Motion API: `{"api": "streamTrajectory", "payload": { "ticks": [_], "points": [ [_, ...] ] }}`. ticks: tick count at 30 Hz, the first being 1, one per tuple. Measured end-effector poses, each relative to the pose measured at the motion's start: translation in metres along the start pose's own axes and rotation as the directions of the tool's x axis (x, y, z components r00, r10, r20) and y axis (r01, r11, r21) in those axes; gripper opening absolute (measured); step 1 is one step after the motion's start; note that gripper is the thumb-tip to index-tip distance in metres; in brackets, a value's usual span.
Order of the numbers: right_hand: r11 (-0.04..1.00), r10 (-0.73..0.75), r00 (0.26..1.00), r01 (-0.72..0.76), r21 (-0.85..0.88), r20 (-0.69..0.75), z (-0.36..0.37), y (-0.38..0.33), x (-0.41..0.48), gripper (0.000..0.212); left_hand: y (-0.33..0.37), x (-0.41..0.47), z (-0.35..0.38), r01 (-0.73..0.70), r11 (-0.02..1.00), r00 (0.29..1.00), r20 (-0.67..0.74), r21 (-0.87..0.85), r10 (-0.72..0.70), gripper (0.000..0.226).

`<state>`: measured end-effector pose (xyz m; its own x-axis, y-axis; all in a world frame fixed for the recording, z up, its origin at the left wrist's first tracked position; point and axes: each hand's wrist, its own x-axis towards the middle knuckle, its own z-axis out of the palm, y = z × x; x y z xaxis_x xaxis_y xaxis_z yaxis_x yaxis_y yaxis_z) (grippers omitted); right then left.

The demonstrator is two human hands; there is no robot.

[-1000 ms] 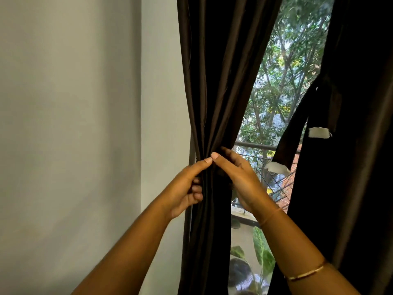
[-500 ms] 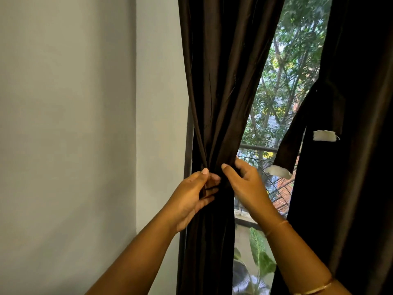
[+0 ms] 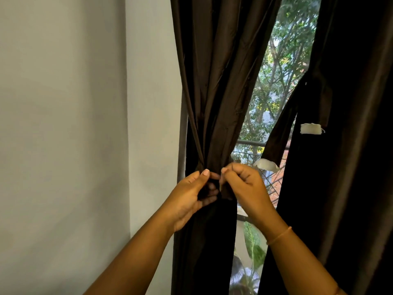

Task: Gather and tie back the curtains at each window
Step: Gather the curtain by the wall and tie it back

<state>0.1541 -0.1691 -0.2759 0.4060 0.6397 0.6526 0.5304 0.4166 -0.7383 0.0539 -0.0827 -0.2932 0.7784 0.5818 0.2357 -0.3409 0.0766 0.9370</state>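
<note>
Brown curtain (image 3: 214, 92) bunched; my left hand (image 3: 189, 199), right hand (image 3: 246, 188) both pinching it. Slack grip risks gather spilling.

The only thing I can see bearing anything is the window (image 3: 282, 81), a narrow bright strip in the upper middle of the frame, set beside the pale wall (image 3: 63, 124) that fills the left. The left curtain (image 3: 219, 81) hangs down its left edge, bunched narrow at mid-height. The right curtain (image 3: 357, 188) covers the right side, and a dark strap (image 3: 280, 133) dangles off it with a pale patch (image 3: 311, 128) at each end. Low in the middle, green leaves (image 3: 254, 245) show; I cannot tell what they stand on.
</note>
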Motion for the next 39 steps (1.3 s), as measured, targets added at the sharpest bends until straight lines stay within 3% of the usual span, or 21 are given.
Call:
{"api": "streamTrajectory", "payload": {
  "ticks": [3,5,9,12,16,18,20,21,22,24,26,31,35,37,39],
  "points": [
    [0.996,-0.005,0.999,0.009,-0.089,0.051,0.008,0.011,-0.010,0.032,0.001,0.002,-0.003,0.009,0.990,1.000,0.012,-0.139,-0.008,0.029],
    [0.988,0.030,0.999,-0.022,-0.155,0.046,0.012,0.021,-0.013,0.033,0.001,0.004,-0.006,-0.002,0.989,1.000,0.010,-0.147,0.004,0.031],
    [0.987,0.137,0.989,-0.131,-0.092,0.063,0.011,0.023,-0.007,0.033,0.003,0.007,-0.011,0.012,0.995,0.999,0.051,-0.100,-0.007,0.031],
    [0.976,0.216,0.967,-0.208,-0.070,0.135,0.015,0.018,-0.004,0.026,0.006,0.008,-0.014,0.037,0.999,0.995,0.096,-0.027,-0.035,0.031],
    [0.957,0.290,0.897,-0.275,-0.091,0.333,0.008,0.011,-0.001,0.018,0.005,0.011,-0.011,0.014,0.999,1.000,0.014,-0.046,-0.013,0.031],
    [0.972,0.233,0.934,-0.217,-0.088,0.271,0.003,0.005,0.003,0.020,0.003,0.013,-0.009,0.012,0.995,1.000,-0.013,-0.099,-0.013,0.029],
    [0.992,0.127,0.990,-0.126,-0.020,0.058,0.001,-0.002,0.013,0.018,0.002,0.014,-0.005,0.008,0.989,0.999,-0.031,-0.145,-0.012,0.027],
    [0.995,0.071,0.997,-0.071,-0.065,-0.017,0.003,-0.004,0.019,0.016,0.001,0.015,-0.003,-0.005,0.992,0.999,-0.033,-0.125,0.001,0.027],
    [0.981,0.021,0.999,-0.027,-0.194,-0.031,0.007,-0.005,0.023,0.014,0.000,0.015,0.000,-0.028,0.999,0.999,-0.033,-0.046,0.027,0.027],
    [0.847,-0.011,0.999,0.033,-0.531,0.044,0.017,-0.004,0.029,0.023,-0.003,0.014,0.005,-0.103,0.969,0.993,-0.036,0.223,0.114,0.025],
    [0.737,-0.001,0.998,0.041,-0.675,0.059,0.022,-0.002,0.032,0.027,-0.003,0.013,0.007,-0.163,0.902,0.982,-0.023,0.399,0.188,0.028],
    [0.775,0.032,0.995,0.036,-0.631,0.096,0.012,-0.008,0.041,0.007,0.010,0.009,-0.008,-0.138,0.812,0.990,0.090,0.568,0.105,0.040],
    [0.872,0.005,0.993,0.052,-0.488,0.115,0.001,-0.020,0.044,0.015,0.035,0.009,-0.015,-0.143,0.765,0.988,0.041,0.628,0.151,0.016],
    [0.873,-0.039,0.993,0.089,-0.480,0.112,0.002,-0.021,0.043,0.010,0.047,0.009,-0.018,-0.217,0.640,0.963,0.055,0.737,0.262,0.012],
    [0.878,-0.100,0.992,0.122,-0.462,0.072,0.003,-0.021,0.040,0.005,0.054,0.008,-0.019,-0.285,0.450,0.921,0.111,0.846,0.374,0.018]
  ]
}}
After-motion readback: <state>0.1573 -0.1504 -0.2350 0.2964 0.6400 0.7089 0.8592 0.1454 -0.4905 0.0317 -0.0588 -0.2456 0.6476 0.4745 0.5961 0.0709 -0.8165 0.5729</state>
